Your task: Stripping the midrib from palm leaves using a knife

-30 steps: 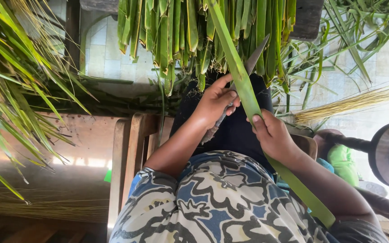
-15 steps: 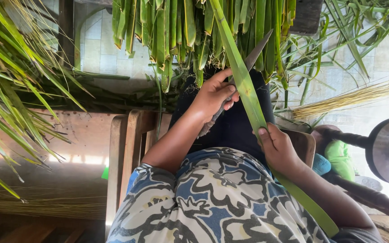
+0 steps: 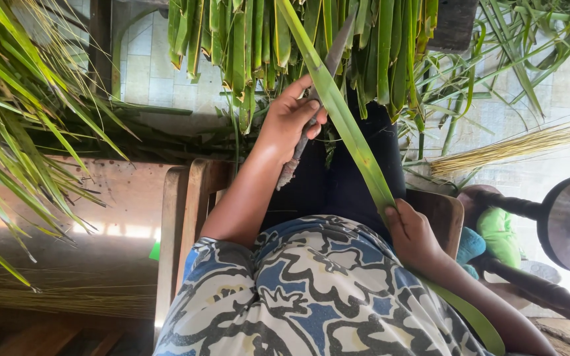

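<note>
Nearest the body, the right hand (image 3: 415,238) is clamped on the long green leaf (image 3: 346,128). It has slid down the leaf toward the lap over the last second. Beyond it, the left hand (image 3: 289,122) stays closed around the knife (image 3: 335,51), blade against the leaf's edge. The leaf seems to be drawn along the blade. Cut leaves (image 3: 252,46) hang beyond both hands.

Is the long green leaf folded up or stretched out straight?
Stretched out straight. The long green leaf runs taut from the right hand up past the left hand, which holds a knife.
</note>
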